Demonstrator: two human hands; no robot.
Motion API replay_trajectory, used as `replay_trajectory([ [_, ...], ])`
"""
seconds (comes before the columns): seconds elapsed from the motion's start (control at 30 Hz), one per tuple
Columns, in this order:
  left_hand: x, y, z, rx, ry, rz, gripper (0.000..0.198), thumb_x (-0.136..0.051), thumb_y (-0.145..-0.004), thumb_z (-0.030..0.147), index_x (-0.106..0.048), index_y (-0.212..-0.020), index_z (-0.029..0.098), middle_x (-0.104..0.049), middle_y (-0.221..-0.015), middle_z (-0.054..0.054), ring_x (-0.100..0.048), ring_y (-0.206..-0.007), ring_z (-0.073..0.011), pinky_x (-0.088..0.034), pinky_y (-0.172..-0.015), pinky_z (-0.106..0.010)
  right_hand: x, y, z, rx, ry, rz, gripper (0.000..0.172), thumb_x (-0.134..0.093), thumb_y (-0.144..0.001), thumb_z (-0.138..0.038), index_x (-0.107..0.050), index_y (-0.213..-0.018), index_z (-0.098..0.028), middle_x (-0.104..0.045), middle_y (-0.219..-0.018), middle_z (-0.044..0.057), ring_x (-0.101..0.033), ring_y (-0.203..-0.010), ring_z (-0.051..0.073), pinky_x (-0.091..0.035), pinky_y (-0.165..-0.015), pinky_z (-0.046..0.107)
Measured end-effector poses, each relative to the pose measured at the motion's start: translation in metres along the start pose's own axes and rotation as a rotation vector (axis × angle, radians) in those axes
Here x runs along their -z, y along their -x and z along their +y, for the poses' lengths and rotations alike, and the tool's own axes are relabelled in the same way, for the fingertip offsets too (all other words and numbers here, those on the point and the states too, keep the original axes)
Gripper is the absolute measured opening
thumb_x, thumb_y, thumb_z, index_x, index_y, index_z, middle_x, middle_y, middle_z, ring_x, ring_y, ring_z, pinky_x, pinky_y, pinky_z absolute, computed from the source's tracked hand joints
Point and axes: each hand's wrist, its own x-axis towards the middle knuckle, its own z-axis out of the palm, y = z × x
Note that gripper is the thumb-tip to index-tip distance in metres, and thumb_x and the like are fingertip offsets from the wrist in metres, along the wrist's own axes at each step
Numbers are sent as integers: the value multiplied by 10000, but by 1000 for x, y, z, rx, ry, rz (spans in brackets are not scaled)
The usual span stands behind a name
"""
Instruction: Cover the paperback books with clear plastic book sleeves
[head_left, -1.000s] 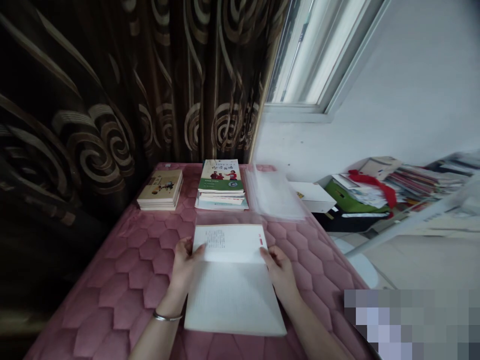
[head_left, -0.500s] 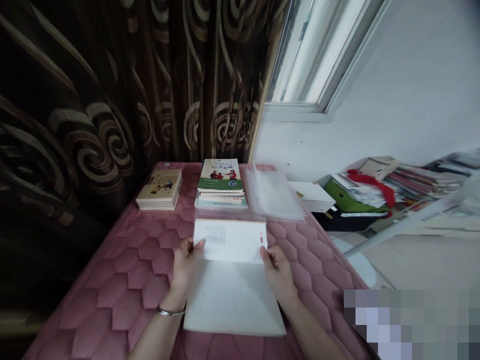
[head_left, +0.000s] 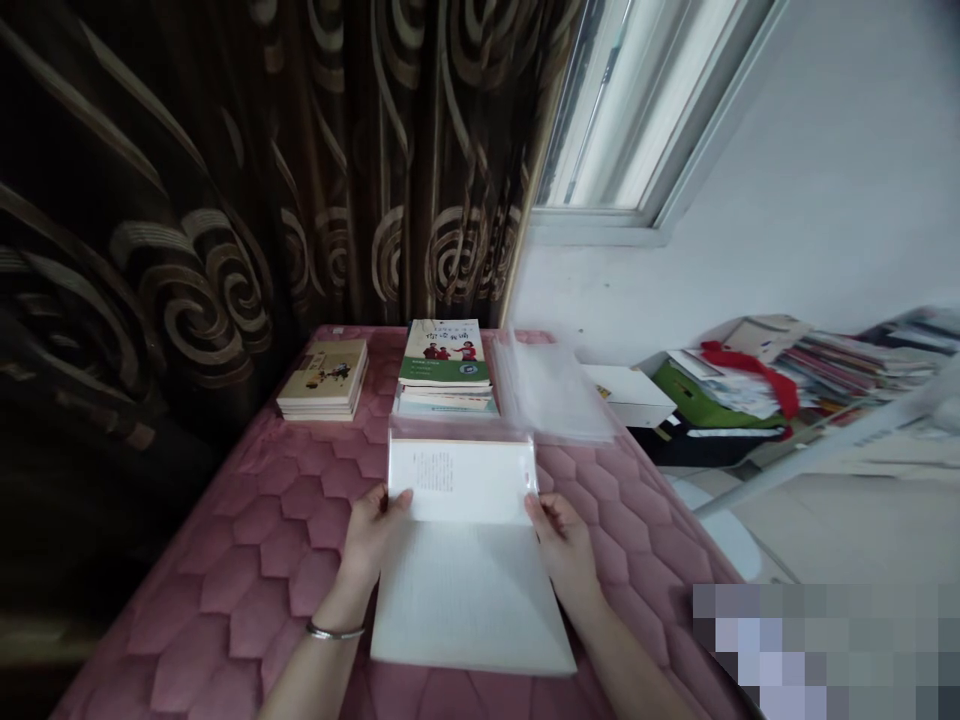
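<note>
An open book (head_left: 474, 600) lies on the pink quilted surface in front of me, its pale page facing up. Beyond that page, its white cover flap (head_left: 480, 478) carries a block of small print. A clear plastic book cover (head_left: 463, 434) shows past the flap's far edge and along its sides. My left hand (head_left: 375, 525) is closed on the left edge of flap and plastic, thumb on top. On the opposite edge my right hand (head_left: 561, 540) pinches the same layers, with its fingers curled underneath and partly hidden.
Several tan books (head_left: 322, 380) are stacked at the back left. A stack topped by a green-and-white book (head_left: 444, 352) stands behind the open one. Clear plastic sheets (head_left: 555, 390) lie to its right, near a white box (head_left: 634, 393). A patterned curtain (head_left: 360, 160) hangs behind.
Both hands keep their hold on the flap's edges and have barely moved. More of the plastic's clear edge shows beyond the flap. The whole view has shifted slightly.
</note>
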Motion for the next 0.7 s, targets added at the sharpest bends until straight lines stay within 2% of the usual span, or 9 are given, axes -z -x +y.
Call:
replay_trajectory([
  [0.23, -1, 0, -4, -33, -87, 45, 512, -730, -635, 572, -666, -842, 108, -681, -668, -24, -563, -552, -139, -380, -489, -205, -2, -2, 2, 60, 136, 75, 503, -557, -726, -689, -512, -616, -201, -513, -565, -13, -462, -543, 145, -372, -497, 252],
  [0.33, -3, 2, 3, -56, -94, 29, 491, -728, -656, 552, -663, -871, 116, -714, -760, -53, -607, -632, -161, -425, -536, -211, -3, -2, 2, 60, 169, 88, 497, -545, -739, -685, -529, -634, -200, -539, -581, -4, -481, -565, 155, -385, -516, 260],
  [0.43, -4, 4, 11, -5, -57, -10, 504, -786, -606, 499, -662, -925, 128, -733, -843, -77, -647, -705, -191, -466, -579, -229, -2, -2, 0, 38, 131, 90, 506, -562, -718, -695, -543, -632, -196, -559, -586, 5, -495, -573, 161, -396, -524, 261],
  [0.6, -4, 3, 13, 20, 31, -35, 520, -820, -561, 460, -667, -937, 136, -739, -884, -80, -662, -730, -192, -492, -618, -246, 3, 3, -10, -89, -54, -28, 482, -660, -667, -649, -541, -602, -186, -522, -519, -17, -438, -485, 129, -335, -459, 240],
  [0.7, -5, 1, 9, 5, 34, -12, 481, -819, -557, 445, -672, -893, 133, -738, -856, -76, -657, -697, -185, -484, -599, -242, 6, 4, -14, -103, -90, -97, 459, -694, -659, -608, -544, -595, -179, -511, -515, -19, -426, -484, 124, -320, -463, 238],
])
